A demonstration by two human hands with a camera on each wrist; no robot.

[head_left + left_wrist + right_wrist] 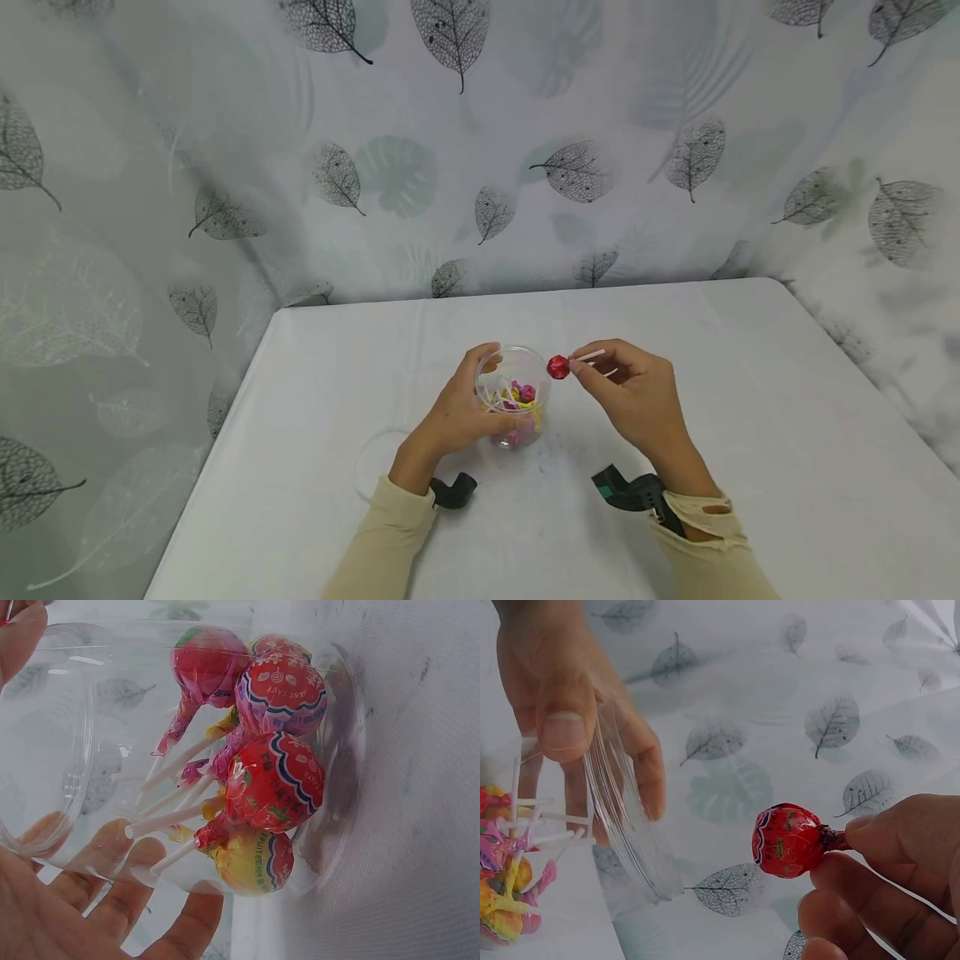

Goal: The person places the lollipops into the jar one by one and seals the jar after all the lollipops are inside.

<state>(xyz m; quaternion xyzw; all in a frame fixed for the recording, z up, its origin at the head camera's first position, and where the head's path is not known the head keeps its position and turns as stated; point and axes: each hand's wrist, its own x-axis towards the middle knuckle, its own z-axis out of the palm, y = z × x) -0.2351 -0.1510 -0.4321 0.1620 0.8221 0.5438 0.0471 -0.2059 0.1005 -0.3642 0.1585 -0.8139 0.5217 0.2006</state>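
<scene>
My left hand (459, 412) grips a clear plastic jar (512, 379) round its side, thumb in front and fingers behind. The jar's mouth tilts toward the head camera. Inside, several wrapped lollipops (276, 780) in red, pink and yellow lie with their heads at the bottom and white sticks toward the mouth. Just right of the rim, my right hand (633, 392) pinches a red-wrapped lollipop (787, 840) between thumb and fingers, close below its head. Its white stick points back into the hand, and the head faces the jar opening, outside it.
A clear round lid (381, 454) lies on the white table (300, 500), left of the jar and partly behind the left wrist. Leaf-print curtains (495, 150) hang behind and at both sides of the table. Dark straps (637, 492) are on both wrists.
</scene>
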